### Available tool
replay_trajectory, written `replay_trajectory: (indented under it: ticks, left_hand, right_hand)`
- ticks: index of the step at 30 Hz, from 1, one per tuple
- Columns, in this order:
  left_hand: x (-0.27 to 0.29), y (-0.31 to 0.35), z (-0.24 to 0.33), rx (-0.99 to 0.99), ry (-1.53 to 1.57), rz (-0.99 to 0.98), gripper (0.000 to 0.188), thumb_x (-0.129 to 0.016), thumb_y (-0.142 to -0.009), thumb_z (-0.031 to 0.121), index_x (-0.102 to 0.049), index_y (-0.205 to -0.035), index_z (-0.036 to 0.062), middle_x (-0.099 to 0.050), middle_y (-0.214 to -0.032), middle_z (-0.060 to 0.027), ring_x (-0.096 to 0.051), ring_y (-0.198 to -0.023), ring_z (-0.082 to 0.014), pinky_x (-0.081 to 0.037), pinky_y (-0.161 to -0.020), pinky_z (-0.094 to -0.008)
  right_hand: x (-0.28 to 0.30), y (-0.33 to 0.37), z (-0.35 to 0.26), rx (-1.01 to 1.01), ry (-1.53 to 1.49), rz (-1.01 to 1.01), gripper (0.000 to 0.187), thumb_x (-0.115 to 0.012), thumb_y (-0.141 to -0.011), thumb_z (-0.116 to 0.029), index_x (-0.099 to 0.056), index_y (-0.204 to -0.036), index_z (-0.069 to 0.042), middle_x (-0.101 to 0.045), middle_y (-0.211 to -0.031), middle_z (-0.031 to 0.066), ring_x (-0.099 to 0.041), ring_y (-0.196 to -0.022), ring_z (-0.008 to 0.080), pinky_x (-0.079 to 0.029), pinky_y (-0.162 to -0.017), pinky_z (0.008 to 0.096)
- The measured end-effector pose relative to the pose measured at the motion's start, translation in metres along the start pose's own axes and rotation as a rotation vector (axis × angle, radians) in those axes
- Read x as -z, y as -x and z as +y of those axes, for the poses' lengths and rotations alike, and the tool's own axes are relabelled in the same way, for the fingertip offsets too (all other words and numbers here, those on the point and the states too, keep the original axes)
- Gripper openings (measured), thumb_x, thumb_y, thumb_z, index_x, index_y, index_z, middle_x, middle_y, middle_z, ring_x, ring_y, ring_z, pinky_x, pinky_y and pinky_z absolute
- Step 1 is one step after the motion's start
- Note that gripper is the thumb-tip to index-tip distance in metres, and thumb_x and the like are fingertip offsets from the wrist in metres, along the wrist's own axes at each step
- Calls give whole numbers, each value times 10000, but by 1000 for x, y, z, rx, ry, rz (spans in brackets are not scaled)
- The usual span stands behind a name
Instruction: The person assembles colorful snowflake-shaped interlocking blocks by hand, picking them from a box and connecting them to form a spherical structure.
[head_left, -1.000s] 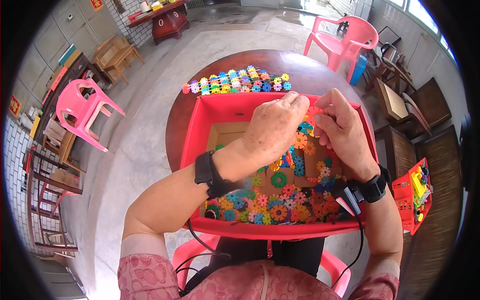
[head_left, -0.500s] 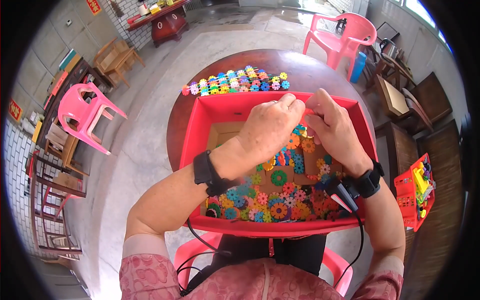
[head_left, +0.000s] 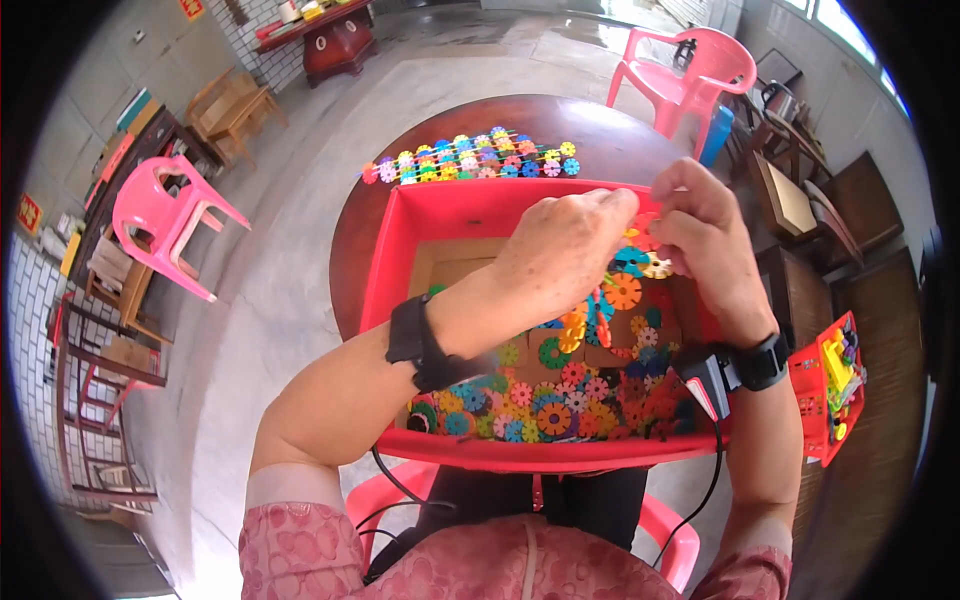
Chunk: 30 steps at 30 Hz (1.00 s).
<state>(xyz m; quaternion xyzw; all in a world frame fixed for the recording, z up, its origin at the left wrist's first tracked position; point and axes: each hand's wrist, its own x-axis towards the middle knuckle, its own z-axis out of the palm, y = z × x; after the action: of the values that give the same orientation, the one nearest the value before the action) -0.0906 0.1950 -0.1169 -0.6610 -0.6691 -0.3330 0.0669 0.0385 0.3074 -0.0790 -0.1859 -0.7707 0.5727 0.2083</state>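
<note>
My left hand (head_left: 570, 245) is closed, its fingertips gripping a cluster of linked flower-shaped plastic discs (head_left: 622, 292) above a red box (head_left: 470, 205). Red, teal, cream, orange and yellow pieces show in this cluster, which hangs down into the box. Across from it, my right hand (head_left: 708, 240) is curled with thumb and finger at the red disc (head_left: 644, 230) on the cluster's upper end. My left fingers hide part of the join. Many loose discs in mixed colours, such as a green one (head_left: 553, 352), lie on the box's cardboard-coloured bottom.
Behind the box, a flat lattice of linked discs (head_left: 470, 158) lies on the round brown table (head_left: 590, 125). Pink plastic chairs stand at left (head_left: 165, 220) and far right (head_left: 690, 75). A red basket (head_left: 815, 405) with toys is at right. Cables hang from both wristbands.
Both hands have shifted right with the disc cluster, and the right hand has drawn a little away from the left. More of the cluster's hanging pieces show.
</note>
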Motion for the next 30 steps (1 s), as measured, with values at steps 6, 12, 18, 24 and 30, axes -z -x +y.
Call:
replay_trajectory:
  ticks: [6,12,18,24,30]
  left_hand:
    - [5,-3,6,-79,79,81,134,-557,-785,37,-448,-852,-3,-562,-803,-188,-577,-795,-385,-458,-636,-453]
    - [13,-5,8,-112,48,103,80,-525,-800,40,-478,-847,-6,-577,-799,-196,-600,-788,-363,-478,-627,-429]
    - [4,3,-27,192,167,-34,138,-600,-790,96,-541,-870,1,-604,-800,-203,-613,-751,-354,-484,-646,-427]
    - [17,-5,-21,528,775,-155,117,-605,-826,121,-543,-857,27,-545,-699,-60,-556,-638,-132,-455,-603,-293]
    - [13,1,-26,603,1004,-203,156,-585,-864,145,-529,-956,31,-537,-776,-29,-501,-627,-60,-324,-321,-223]
  right_hand:
    - [4,6,-11,-13,-34,72,112,-521,-726,-3,-494,-821,-56,-493,-626,-20,-447,-512,27,-271,-412,173]
    - [-3,6,-16,31,-88,102,112,-514,-722,2,-510,-807,-70,-492,-594,-31,-416,-469,18,-227,-382,168]
    - [38,3,-6,170,-165,303,98,-498,-839,-29,-560,-915,-38,-581,-709,-4,-405,-495,34,-283,-423,168]
    - [24,-1,9,247,16,220,188,-535,-884,-66,-583,-1063,-37,-614,-785,-18,-509,-629,41,-402,-574,184]
    - [25,-7,15,302,41,150,80,-536,-875,-66,-593,-931,-62,-639,-829,-20,-532,-696,25,-419,-577,177]
